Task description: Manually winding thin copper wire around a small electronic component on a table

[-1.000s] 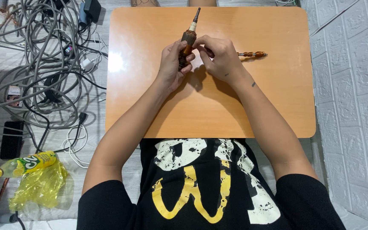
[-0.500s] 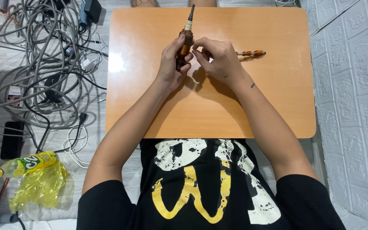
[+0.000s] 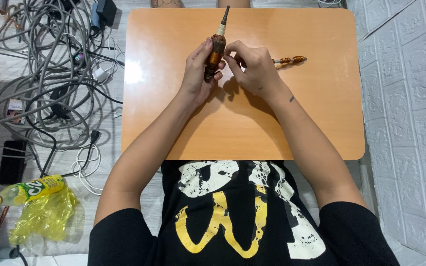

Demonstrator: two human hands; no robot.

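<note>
My left hand (image 3: 196,74) grips a brown tool handle (image 3: 216,51) with a pale collar and a dark metal tip that points away from me, over the far middle of a small orange table (image 3: 232,128). My right hand (image 3: 252,66) sits just right of it, with fingertips touching the handle near its middle. A second thin orange-brown tool (image 3: 291,60) lies on the table behind my right hand, partly hidden by it.
A tangle of grey and black cables (image 3: 45,74) with adapters covers the floor at left. A plastic bottle with a yellow cap (image 3: 23,192) and a yellow plastic bag (image 3: 43,216) lie at lower left. A white brick-pattern wall (image 3: 410,98) runs along the right.
The handle in my left hand has tilted more upright and shifted slightly away from me. My right hand's fingers stay at the handle.
</note>
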